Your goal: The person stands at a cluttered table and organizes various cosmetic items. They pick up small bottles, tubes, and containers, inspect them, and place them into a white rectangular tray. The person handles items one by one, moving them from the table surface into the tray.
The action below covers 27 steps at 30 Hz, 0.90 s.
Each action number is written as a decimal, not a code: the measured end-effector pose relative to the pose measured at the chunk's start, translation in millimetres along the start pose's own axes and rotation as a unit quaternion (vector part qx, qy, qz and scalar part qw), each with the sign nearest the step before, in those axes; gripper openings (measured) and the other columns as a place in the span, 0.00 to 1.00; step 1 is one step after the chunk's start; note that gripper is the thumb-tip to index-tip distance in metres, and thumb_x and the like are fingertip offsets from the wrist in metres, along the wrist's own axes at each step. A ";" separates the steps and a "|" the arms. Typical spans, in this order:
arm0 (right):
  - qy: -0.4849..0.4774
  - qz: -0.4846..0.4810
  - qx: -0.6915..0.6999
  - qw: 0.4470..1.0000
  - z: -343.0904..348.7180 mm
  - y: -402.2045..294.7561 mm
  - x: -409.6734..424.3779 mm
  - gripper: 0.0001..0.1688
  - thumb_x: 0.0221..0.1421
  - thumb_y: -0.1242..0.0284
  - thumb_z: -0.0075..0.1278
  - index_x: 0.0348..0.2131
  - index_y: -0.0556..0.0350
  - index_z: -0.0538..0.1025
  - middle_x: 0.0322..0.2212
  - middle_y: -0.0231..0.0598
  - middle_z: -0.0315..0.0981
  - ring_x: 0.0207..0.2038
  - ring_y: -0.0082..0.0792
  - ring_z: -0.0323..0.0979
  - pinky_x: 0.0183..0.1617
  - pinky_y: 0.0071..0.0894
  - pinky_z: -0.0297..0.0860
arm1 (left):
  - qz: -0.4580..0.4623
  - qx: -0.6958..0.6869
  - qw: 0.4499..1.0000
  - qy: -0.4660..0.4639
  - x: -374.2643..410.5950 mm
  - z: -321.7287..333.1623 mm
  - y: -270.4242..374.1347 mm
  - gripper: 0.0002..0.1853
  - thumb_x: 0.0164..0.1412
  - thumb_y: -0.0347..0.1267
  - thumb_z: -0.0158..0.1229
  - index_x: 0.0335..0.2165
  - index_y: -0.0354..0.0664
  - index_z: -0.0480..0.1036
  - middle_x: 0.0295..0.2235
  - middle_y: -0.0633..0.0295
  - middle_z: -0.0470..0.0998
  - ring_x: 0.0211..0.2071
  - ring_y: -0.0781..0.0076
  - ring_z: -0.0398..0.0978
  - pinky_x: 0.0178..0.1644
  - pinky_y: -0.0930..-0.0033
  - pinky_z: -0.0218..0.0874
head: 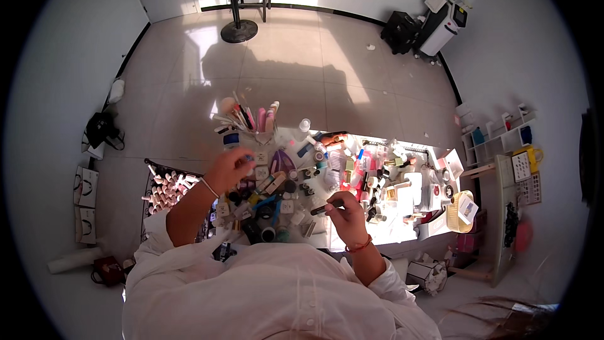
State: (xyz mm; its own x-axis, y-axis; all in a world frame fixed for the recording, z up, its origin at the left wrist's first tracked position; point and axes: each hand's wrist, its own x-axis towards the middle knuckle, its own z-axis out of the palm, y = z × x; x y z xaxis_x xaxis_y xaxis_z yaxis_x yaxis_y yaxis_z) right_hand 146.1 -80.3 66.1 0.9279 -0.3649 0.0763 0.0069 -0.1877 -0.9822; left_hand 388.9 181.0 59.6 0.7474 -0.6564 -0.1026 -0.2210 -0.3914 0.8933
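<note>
In my right hand is a slim dark stick-like item, pinched between thumb and fingers above the front of the table. My left hand is raised over the left side of the clutter. Its fingertips are closed around a small item with a bluish glint, too small to name. Below it lie several white square containers, a purple item, and dark round jars. A clear holder packed with makeup brushes stands at the back left.
Sunlit bottles and boxes crowd the table's right side, with a yellow basket at its edge. Nail-tip samples fill a dark rack on the left. Beyond are a standing fan, a wheeled machine and a white shelf unit.
</note>
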 end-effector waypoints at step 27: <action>-0.029 0.026 0.010 0.999 -4.0 7.9 -12.9 0.15 0.57 0.85 0.52 0.44 0.59 0.67 0.35 0.37 0.75 0.38 0.26 0.77 0.41 0.24 0.73 | -0.062 -0.010 0.948 0.312 103.8 -88.4 -123.2 0.14 0.58 0.40 0.61 0.32 0.39 0.77 0.24 0.67 0.75 0.27 0.75 0.73 0.32 0.71 0.63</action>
State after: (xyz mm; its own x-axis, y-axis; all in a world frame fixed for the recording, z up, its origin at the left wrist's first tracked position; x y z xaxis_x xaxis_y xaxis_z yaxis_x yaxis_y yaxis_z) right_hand 132.7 -80.7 58.1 0.9475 -0.3194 0.0153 -0.0352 -0.1517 -0.9878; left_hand 549.1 218.1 -22.4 0.9934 -0.0942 0.0648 -0.0989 -0.4242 0.9002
